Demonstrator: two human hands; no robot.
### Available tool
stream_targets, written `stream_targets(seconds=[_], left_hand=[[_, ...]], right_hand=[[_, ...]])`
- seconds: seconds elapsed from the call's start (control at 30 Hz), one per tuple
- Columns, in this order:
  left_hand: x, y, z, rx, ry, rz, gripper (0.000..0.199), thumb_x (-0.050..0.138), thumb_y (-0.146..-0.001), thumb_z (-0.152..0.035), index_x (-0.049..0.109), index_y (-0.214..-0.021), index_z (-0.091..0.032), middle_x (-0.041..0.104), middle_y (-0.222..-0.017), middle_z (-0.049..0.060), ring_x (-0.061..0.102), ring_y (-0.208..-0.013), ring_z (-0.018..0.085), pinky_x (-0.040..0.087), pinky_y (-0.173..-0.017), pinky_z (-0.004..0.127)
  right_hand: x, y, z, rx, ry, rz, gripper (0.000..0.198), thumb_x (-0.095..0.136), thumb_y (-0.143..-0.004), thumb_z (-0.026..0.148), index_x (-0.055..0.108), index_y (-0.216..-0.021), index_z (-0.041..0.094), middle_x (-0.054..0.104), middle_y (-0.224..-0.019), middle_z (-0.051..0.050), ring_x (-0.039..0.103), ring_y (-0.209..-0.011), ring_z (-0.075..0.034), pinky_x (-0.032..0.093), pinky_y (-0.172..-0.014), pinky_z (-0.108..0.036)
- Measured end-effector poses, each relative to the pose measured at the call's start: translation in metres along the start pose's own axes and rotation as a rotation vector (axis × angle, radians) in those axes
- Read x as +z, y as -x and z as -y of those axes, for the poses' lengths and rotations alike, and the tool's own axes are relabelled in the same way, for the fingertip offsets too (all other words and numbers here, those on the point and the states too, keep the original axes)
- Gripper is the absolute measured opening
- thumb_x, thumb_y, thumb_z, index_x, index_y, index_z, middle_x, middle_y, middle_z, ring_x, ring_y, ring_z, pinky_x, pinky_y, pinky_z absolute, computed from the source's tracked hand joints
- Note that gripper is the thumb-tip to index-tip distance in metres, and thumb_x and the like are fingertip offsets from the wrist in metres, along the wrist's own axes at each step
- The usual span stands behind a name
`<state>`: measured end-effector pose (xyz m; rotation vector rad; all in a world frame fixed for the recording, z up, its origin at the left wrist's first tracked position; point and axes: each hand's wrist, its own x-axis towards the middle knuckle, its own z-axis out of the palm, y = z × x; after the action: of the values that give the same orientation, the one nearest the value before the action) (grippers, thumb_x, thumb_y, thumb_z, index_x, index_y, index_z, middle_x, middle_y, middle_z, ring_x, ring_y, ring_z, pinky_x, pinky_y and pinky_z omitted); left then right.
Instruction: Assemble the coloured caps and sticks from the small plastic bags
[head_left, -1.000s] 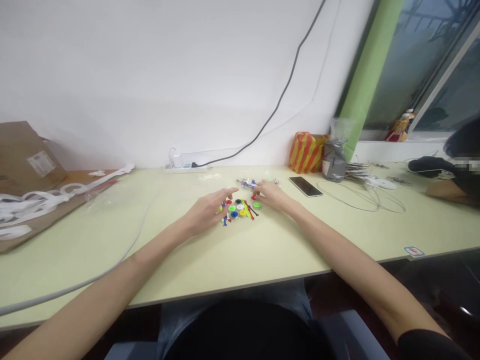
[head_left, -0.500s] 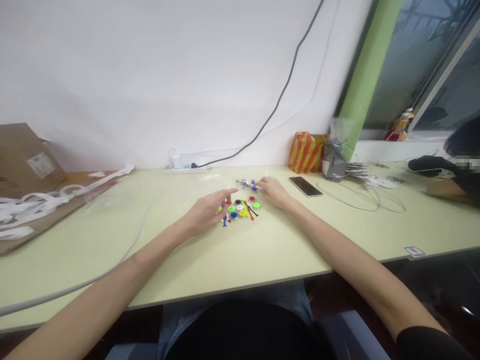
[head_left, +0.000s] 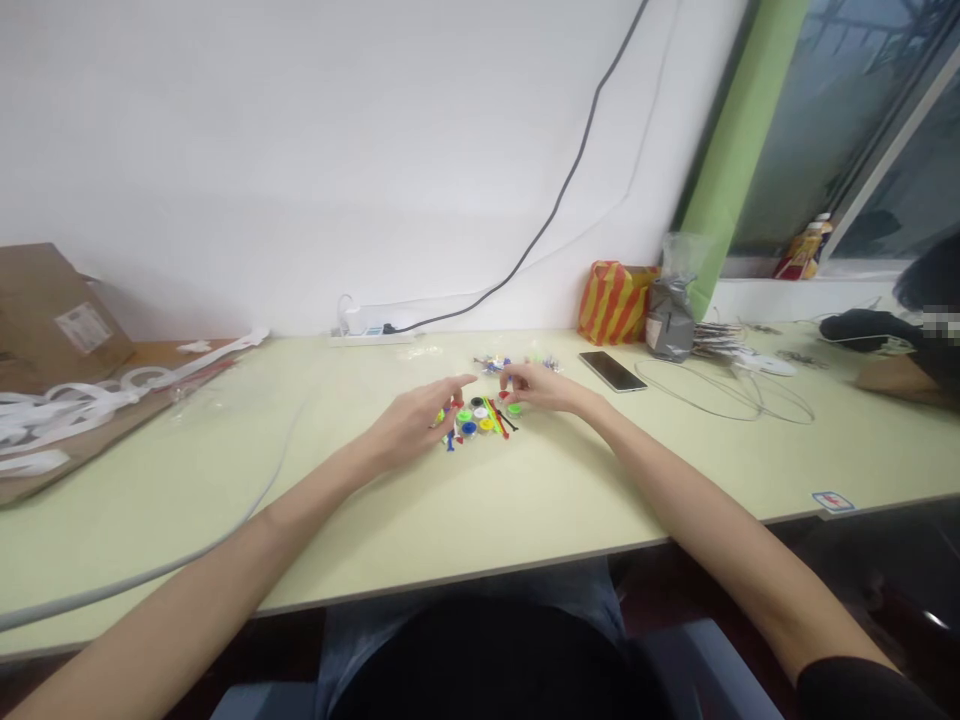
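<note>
Red, green, blue, yellow, white, black discs and thin sticks lie on pale table between both hands. Left hand curved at cluster's left edge, hiding some; thumb and fingers apart. Right hand: fingertips bent down by red disc, cannot tell if closed on it. Small loose parts behind. Phone right of right hand; striped bag, grey bag farther back. Power strip near wall; cardboard box far left.
</note>
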<state>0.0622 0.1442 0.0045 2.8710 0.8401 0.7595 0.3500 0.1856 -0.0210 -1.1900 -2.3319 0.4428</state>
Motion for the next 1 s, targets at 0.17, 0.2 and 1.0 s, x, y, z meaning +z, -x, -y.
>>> stream_targets(seconds=[0.17, 0.2, 1.0], left_hand=[[-0.001, 0.000, -0.002, -0.016, 0.011, -0.022, 0.056, 0.041, -0.095, -0.022, 0.035, -0.150, -0.027, 0.067, -0.103, 0.002, 0.062, -0.081, 0.014, 0.048, -0.077, 0.026], [-0.001, 0.000, -0.001, -0.019, 0.014, -0.024, 0.056, 0.041, -0.095, -0.022, 0.034, -0.150, -0.028, 0.067, -0.103, 0.002, 0.062, -0.079, 0.013, 0.048, -0.076, 0.026], [0.000, 0.002, -0.001, -0.045, 0.014, 0.016, 0.061, 0.040, -0.097, -0.025, 0.021, -0.155, -0.029, 0.066, -0.107, 0.004, 0.064, -0.085, 0.017, 0.048, -0.077, 0.029]], right_hand=[[-0.004, 0.006, 0.001, 0.007, -0.046, 0.048, 0.029, 0.069, -0.084, 0.038, 0.048, -0.074, 0.019, 0.048, -0.065, 0.006, 0.043, -0.061, -0.013, 0.029, -0.059, -0.024], [-0.003, 0.006, 0.002, 0.008, -0.039, 0.047, 0.032, 0.068, -0.084, 0.039, 0.046, -0.071, 0.020, 0.047, -0.064, 0.006, 0.042, -0.061, -0.012, 0.028, -0.059, -0.024], [0.005, 0.004, -0.032, 0.181, 0.354, -0.252, 0.035, 0.047, -0.098, 0.015, 0.065, -0.128, 0.018, 0.065, -0.114, -0.013, 0.059, -0.104, -0.022, 0.041, -0.086, -0.029]])
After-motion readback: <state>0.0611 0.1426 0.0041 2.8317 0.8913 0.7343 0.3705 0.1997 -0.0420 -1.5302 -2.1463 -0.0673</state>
